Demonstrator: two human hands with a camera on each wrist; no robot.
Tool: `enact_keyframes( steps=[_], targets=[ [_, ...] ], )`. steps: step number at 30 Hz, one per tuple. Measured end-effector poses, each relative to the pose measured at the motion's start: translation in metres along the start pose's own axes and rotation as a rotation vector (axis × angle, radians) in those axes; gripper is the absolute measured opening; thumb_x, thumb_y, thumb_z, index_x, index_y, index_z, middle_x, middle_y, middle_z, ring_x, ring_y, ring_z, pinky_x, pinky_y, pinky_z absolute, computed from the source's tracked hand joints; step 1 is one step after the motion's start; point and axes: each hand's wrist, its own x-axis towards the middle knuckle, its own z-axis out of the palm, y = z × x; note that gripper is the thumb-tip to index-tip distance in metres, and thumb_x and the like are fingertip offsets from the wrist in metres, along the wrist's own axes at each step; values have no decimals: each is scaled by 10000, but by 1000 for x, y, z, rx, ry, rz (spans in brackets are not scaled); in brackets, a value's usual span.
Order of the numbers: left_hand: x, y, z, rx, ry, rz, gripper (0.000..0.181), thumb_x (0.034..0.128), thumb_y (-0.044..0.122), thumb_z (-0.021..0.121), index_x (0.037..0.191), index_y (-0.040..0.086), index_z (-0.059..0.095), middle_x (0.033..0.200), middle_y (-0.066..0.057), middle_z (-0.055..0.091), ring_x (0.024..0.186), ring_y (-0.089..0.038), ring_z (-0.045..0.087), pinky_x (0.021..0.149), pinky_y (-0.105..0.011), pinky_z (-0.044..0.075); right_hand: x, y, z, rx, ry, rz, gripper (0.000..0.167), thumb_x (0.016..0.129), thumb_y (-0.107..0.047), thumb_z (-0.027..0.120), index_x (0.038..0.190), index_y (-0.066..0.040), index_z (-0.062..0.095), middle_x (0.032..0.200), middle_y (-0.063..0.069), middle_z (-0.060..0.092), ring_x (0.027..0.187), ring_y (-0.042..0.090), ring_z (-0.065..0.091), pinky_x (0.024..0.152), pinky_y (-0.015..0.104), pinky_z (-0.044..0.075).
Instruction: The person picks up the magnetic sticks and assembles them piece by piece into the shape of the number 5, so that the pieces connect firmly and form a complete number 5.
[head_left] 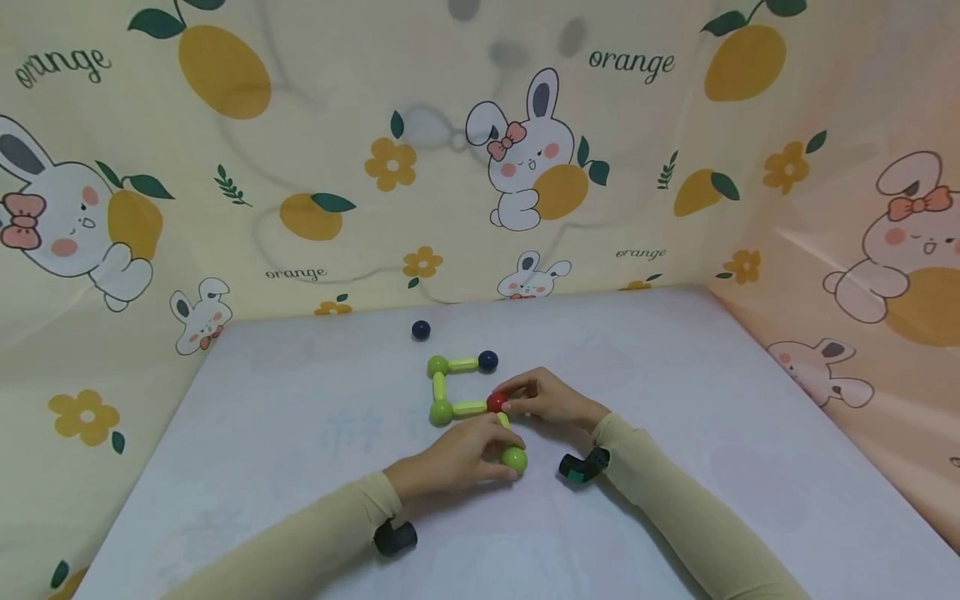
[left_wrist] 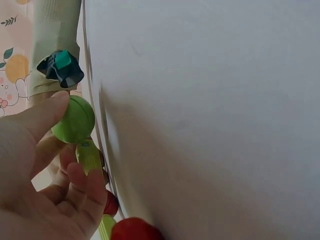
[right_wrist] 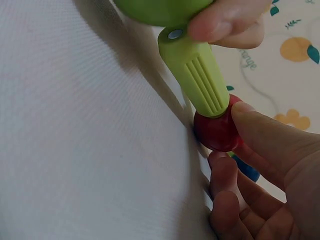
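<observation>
My left hand [head_left: 461, 454] pinches a green ball [left_wrist: 75, 120] between thumb and fingers. A short yellow-green rod [right_wrist: 195, 72] runs from that ball to a red ball [right_wrist: 217, 127]. A silvery spot shows at the rod's end by the green ball; I cannot tell whether the two are joined. My right hand [head_left: 551, 396] holds the red ball by thumb and fingertips. From the red ball a second rod [head_left: 470, 407] leads left to a green corner ball [head_left: 441, 412]. Another rod [head_left: 439, 387] goes back to a second green ball [head_left: 437, 365].
A further rod [head_left: 463, 364] ends in a dark blue ball [head_left: 488, 361]. One loose dark blue ball [head_left: 421, 330] lies near the back of the white table [head_left: 300, 467]. Patterned cloth [head_left: 345, 150] stands behind and at both sides. Dark devices hang at both wrists.
</observation>
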Motion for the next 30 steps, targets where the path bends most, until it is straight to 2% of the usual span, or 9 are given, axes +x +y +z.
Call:
enact_keyframes(
  steps=[8, 16, 24, 30],
  targets=[
    [-1, 0, -1, 24, 3, -24, 388, 883, 281, 792, 1251, 196, 703, 1051, 79, 595, 901, -78, 511, 806, -189, 423, 0, -3, 0, 13, -1, -20, 321, 965, -165, 685, 1257, -32, 693, 1017, 94, 713, 568, 71, 456, 501, 198, 388],
    [-1, -2, -1, 19, 6, -8, 425, 877, 265, 800, 1272, 176, 672, 970, 76, 569, 869, -51, 498, 759, -169, 423, 0, 0, 1, 15, 1, -21, 315, 963, -158, 689, 1252, -33, 695, 1003, 125, 728, 548, 55, 445, 498, 194, 389],
    [-7, -5, -9, -79, 7, -12, 409, 912, 259, 759, 1291, 160, 638, 1056, 46, 642, 908, -66, 567, 790, -179, 492, -1, 0, 1, 8, 7, -11, 299, 963, -160, 689, 1240, -48, 703, 1082, 127, 723, 567, 72, 459, 508, 198, 392],
    [-17, -9, -18, -118, 28, -30, 355, 958, 271, 706, 1290, 176, 626, 1124, 0, 648, 969, -107, 596, 816, -214, 516, -3, -2, 0, -23, 28, 15, 353, 961, -183, 689, 1278, -29, 668, 1214, 167, 692, 664, 113, 521, 564, 220, 443]
  ],
)
